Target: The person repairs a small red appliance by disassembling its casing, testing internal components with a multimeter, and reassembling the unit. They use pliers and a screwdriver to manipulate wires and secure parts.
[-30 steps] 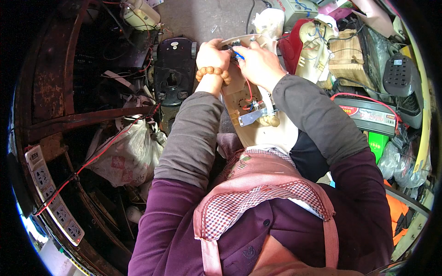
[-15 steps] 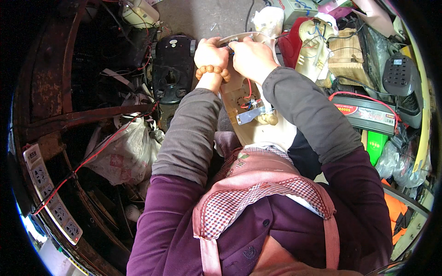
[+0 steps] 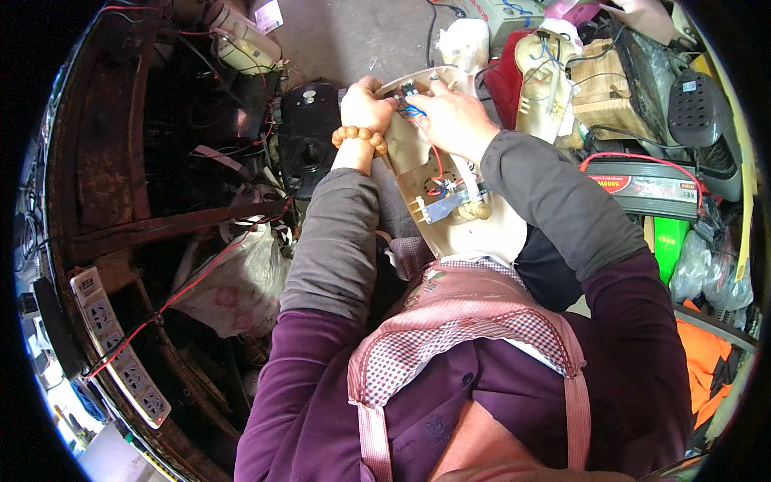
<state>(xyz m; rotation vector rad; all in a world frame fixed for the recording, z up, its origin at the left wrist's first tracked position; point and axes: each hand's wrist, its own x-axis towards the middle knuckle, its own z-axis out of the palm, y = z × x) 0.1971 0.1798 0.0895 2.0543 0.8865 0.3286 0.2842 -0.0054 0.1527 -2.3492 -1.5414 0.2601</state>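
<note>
Two bare hands are brought together over a cream shell (image 3: 482, 234), which is set lengthwise at the upper centre of the frame, its lower end against a pink apron (image 3: 470, 313). The shell's upper left rim is held by the left hand (image 3: 365, 111), whose grip is closed over the edge, with the thumb pointed inward; most of its fingers are hidden. Blue wires (image 3: 414, 110) inside the shell's upper end are pinched by the right hand (image 3: 459, 119), its grip closed at the fingertips. A beaded bracelet (image 3: 359, 138) is worn on the left wrist, and both forearms are covered by grey sleeves (image 3: 333, 249).

Lower in the shell, a red wire (image 3: 438, 165) is run down toward a metal plate (image 3: 442, 207), beside which a round cream knob (image 3: 474, 210) is seated.

Left of the hands, a black housing (image 3: 310, 140) is laid on the grey floor (image 3: 345, 40). A power strip (image 3: 120, 345) is seen at the lower left of the frame, and a plastic bag (image 3: 241, 281) is placed between it and the left forearm. At the upper right, a red casing (image 3: 506, 84) is partly covered by a cream part (image 3: 542, 80). Farther right, a black box (image 3: 642, 193) is crossed by a red cable, with a green box (image 3: 668, 245) below it. Orange cloth (image 3: 703, 365) is seen at the lower right.
</note>
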